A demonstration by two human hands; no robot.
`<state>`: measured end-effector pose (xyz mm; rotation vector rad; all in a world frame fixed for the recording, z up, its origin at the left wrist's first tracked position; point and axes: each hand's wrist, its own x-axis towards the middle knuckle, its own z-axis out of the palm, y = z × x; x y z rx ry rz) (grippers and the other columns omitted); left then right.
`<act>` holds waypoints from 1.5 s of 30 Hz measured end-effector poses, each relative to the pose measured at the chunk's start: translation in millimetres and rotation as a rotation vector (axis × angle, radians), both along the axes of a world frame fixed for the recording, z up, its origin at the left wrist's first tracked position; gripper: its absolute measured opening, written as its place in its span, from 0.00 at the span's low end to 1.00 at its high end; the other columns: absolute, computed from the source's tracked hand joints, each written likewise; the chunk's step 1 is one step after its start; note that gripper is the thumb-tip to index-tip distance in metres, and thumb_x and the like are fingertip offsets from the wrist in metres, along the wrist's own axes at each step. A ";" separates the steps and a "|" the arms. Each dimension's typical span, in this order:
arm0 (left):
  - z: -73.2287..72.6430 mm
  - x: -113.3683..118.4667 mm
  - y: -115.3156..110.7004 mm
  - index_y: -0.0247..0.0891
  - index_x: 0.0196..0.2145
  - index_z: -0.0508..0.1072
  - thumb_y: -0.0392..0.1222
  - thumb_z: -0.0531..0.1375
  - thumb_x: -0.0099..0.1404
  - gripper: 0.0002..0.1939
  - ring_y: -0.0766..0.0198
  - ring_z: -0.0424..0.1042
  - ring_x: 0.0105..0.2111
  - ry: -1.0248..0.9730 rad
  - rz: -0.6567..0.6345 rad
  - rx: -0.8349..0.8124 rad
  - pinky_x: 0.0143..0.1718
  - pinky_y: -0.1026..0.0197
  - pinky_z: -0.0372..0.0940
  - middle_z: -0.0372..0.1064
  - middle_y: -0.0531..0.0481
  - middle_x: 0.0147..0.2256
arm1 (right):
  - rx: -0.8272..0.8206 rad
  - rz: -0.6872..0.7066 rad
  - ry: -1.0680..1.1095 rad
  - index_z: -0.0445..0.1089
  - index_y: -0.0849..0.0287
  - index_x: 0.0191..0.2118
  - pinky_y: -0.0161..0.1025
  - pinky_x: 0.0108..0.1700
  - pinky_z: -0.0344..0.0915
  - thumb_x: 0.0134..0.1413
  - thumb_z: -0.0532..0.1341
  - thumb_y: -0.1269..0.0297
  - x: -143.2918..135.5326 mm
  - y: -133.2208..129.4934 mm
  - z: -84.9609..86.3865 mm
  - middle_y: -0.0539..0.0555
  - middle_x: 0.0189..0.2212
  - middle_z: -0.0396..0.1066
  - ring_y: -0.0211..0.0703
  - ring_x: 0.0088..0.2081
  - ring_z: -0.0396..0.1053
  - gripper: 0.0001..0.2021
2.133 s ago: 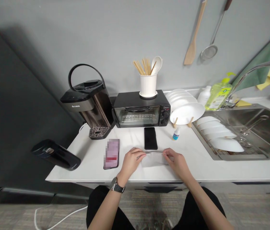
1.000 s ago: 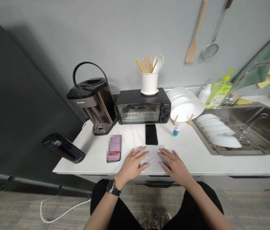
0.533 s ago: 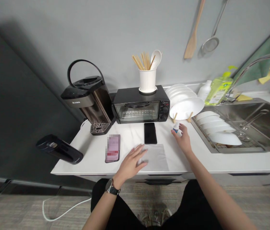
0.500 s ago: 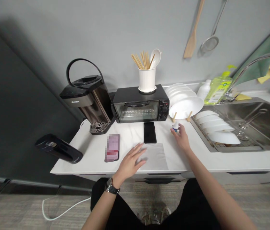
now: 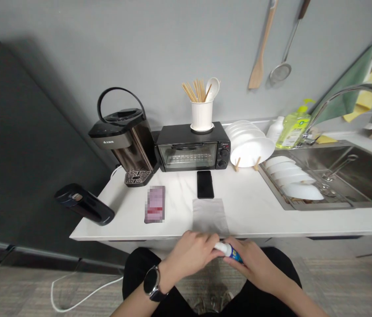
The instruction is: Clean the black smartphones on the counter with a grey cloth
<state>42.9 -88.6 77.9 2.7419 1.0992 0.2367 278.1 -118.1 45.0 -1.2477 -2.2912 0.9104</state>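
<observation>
My right hand [image 5: 253,265] is wrapped round a small blue bottle [image 5: 236,255], in front of the counter's near edge. Its white cap [image 5: 222,248] points left, and the fingers of my left hand [image 5: 196,252] are closed on that cap. The bottle lies tilted, almost on its side, between the two hands; its label is too small to read. Just beyond the hands a thin grey cloth [image 5: 209,215] lies flat on the counter. A black phone [image 5: 204,184] rests behind the cloth, and a pinkish, pixelated phone-shaped object [image 5: 155,204] lies to the left.
A toaster oven [image 5: 192,147] stands at the back, bearing a white utensil pot [image 5: 202,115]. On the left are a water dispenser [image 5: 124,145] and a dark flask [image 5: 85,205]. White plates [image 5: 252,151] stand in a rack beside the sink [image 5: 364,176], which holds several bowls [image 5: 301,191].
My right hand has brought the bottle from near the plate rack to the counter's front edge. My left hand has left the cloth and closed on the cap.
</observation>
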 end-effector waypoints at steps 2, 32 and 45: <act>0.2 3.7 -2.5 0.40 0.43 0.72 0.56 0.59 0.74 0.15 0.54 0.79 0.30 0.037 -0.098 0.040 0.26 0.57 0.64 0.79 0.48 0.34 | 0.023 0.029 0.002 0.68 0.51 0.54 0.41 0.44 0.67 0.71 0.57 0.50 -4.2 -7.0 -2.0 0.54 0.44 0.78 0.51 0.44 0.77 0.14; -66.4 -56.5 72.1 0.41 0.27 0.67 0.52 0.54 0.77 0.20 0.63 0.65 0.26 -0.404 0.459 -0.058 0.31 0.62 0.52 0.65 0.55 0.26 | -0.272 -0.249 0.695 0.61 0.45 0.65 0.39 0.36 0.72 0.68 0.60 0.48 34.7 17.1 -22.0 0.52 0.43 0.70 0.39 0.32 0.70 0.24; -65.3 -56.4 69.8 0.40 0.27 0.66 0.51 0.56 0.76 0.20 0.64 0.63 0.26 -0.446 0.493 -0.091 0.31 0.61 0.52 0.65 0.55 0.26 | 0.368 0.151 -0.193 0.52 0.44 0.74 0.49 0.48 0.76 0.75 0.50 0.59 18.1 116.0 -16.2 0.60 0.62 0.72 0.54 0.48 0.80 0.26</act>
